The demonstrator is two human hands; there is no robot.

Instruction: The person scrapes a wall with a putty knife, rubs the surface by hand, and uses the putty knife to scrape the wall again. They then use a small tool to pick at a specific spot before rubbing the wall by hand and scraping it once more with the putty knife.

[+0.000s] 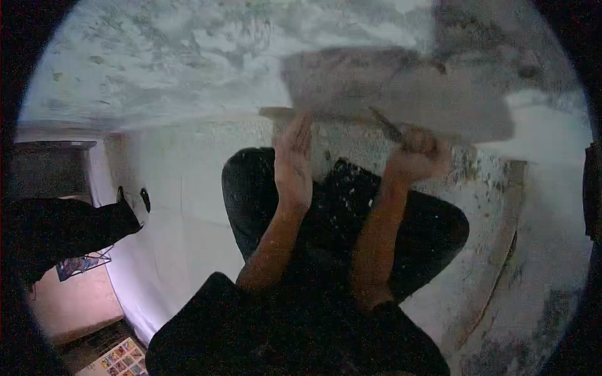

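My right hand (421,153) is closed in a fist around a narrow-bladed scraping tool (385,124), whose grey blade points up and left toward the wall; its handle is hidden in my fingers. To the left, my left hand (293,166) is held up flat with its fingers straight, and nothing shows in it. Its fingertips come close to the ledge (276,113) at the foot of the wall. Above both hands spreads the patchy, whitish wall (207,44), with a smooth grey-brown patch (401,84) on it.
My dark-clothed knees (251,188) are bent below the hands, with pale specks on the cloth. A dark cloth-like shape (69,225) juts in at the left. Below it, a sheet with small coloured pictures (122,358) lies at lower left. Worn, flaking paint (483,175) runs along the right.
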